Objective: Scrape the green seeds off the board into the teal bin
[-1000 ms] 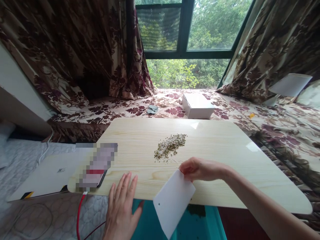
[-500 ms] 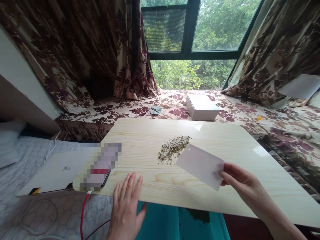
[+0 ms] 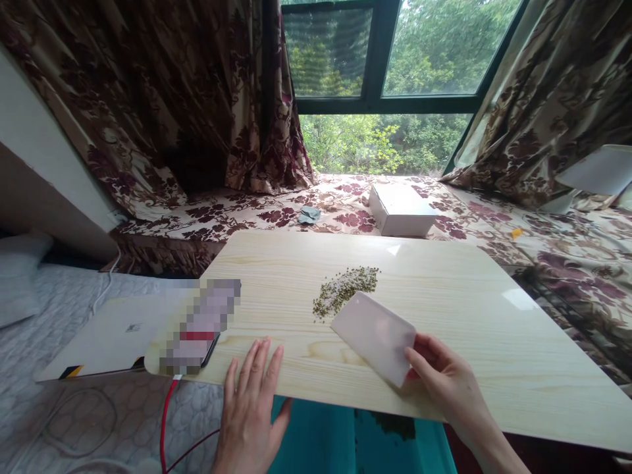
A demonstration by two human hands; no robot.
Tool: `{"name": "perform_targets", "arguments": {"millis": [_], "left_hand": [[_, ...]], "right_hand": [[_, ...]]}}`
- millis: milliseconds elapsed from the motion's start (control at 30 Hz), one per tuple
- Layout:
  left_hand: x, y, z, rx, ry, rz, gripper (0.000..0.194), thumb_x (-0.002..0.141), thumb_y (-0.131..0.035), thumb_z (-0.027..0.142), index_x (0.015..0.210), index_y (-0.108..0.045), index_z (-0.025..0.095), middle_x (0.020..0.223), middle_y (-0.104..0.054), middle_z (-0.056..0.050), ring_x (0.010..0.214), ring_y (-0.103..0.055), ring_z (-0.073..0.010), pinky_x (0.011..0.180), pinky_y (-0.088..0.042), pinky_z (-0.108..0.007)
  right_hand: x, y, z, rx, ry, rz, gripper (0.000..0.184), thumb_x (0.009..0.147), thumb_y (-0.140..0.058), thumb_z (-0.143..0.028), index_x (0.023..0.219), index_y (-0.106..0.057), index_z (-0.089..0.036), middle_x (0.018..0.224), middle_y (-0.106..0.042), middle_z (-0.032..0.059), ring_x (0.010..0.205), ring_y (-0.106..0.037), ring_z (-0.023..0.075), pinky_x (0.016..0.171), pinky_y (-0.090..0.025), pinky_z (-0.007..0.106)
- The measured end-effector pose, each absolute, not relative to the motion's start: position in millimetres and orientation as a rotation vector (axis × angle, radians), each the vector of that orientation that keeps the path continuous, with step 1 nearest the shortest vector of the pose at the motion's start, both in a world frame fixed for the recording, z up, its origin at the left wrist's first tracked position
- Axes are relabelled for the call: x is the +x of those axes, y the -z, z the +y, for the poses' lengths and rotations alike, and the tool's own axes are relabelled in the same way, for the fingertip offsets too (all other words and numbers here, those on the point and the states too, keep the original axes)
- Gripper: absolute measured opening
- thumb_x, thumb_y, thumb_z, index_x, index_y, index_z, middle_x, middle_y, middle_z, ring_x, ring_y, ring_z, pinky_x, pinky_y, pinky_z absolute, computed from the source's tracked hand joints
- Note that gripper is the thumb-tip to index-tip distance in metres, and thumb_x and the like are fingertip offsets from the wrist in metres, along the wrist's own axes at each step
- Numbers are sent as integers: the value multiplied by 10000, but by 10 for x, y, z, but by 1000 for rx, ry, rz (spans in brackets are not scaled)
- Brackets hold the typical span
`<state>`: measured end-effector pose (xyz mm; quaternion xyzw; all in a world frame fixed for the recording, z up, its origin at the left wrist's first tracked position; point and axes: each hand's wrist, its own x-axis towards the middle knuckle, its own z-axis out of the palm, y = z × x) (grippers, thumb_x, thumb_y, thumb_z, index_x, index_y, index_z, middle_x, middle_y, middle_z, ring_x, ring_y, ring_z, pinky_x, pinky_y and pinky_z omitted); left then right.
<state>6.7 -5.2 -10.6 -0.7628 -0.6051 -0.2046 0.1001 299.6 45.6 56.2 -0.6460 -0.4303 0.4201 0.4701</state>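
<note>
A thin white plastic scraper card (image 3: pixel 374 336) is pinched by its near right corner in my right hand (image 3: pixel 441 376), between thumb and fingers. Its far left edge is beside a pile of small green beans mixed with white grains (image 3: pixel 345 290) on the light wood-patterned table (image 3: pixel 276 263). My left hand (image 3: pixel 253 401) rests at the table's near edge with its fingers spread, holding nothing. Below that edge a teal divided container (image 3: pixel 316 438) is partly hidden by the tabletop; dark green material (image 3: pixel 392 424) lies in its right compartment.
A blurred-out phone (image 3: pixel 205 329) with a red cable (image 3: pixel 166 415) lies on the table's left end, near a white flat box (image 3: pixel 111 339). Behind the table, a white box (image 3: pixel 405 210) and a grey-green cloth (image 3: pixel 309 214) sit on the floral window seat (image 3: pixel 222 214).
My right hand has moved left and slightly nearer with the card, whose angle has turned a little. My left hand stays in place. The bean pile looks much the same.
</note>
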Motion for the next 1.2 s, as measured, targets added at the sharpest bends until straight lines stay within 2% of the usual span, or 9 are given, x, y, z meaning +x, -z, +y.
{"name": "perform_targets", "arguments": {"millis": [233,467,933,1200], "left_hand": [[58,137,-43,-2248,599,-1783,682,855,-509,156,1480,-242,211,1479,-393,-120,1369,-325,-288,1133,-174,-508],[54,124,-50,-2252,575,-1783,677,857,-506,155,1479,-244,208,1488,-376,-124,1375,-317,-285,1134,-178,-507],[48,156,-34,-2235,635,-1762,685,847,-521,187,1479,-260,220,1466,-415,-117,1349,-363,-293,1134,-177,-495],[46,149,-42,-2238,582,-1766,700,846,-517,163,1486,-236,208,1477,-397,-124,1361,-346,-291,1136,-179,-499]], "right_hand": [[3234,-623,521,-1665,-876,-984,378,597,-737,-439,854,-669,-170,804,-743,73,597,-664,197,526,-585,301],[3149,-732,629,-1619,-863,-1006,379,607,-743,-431,865,-681,-161,793,-738,80,616,-663,211,548,-597,344],[3261,-688,676,-1615,-878,-1091,342,649,-706,-417,877,-673,-164,791,-726,78,697,-671,221,549,-584,311],[3201,-733,787,-1614,-887,-1217,342,679,-674,-455,876,-688,-176,782,-717,72,670,-659,206,508,-562,295]]}}
